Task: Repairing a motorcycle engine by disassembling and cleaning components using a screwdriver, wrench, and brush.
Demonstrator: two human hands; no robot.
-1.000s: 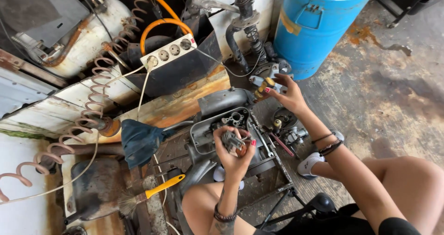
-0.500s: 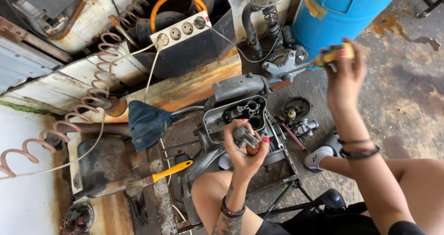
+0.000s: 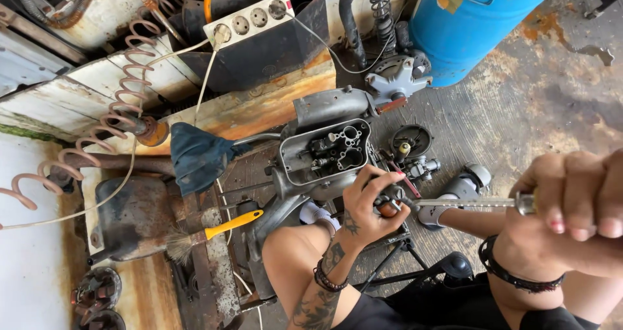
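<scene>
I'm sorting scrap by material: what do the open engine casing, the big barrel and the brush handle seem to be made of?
Engine casing: looks like cast metal, dull grey, grimy. Barrel: probably plastic, smooth, evenly blue. Brush handle: likely plastic, glossy yellow.

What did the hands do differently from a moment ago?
The right hand left the parts by the blue barrel, picked up a screwdriver and swung it in, so its tip now meets the small metal part in the left hand. The left hand kept its hold on that part. The open engine case and yellow-handled brush stayed put.
</scene>
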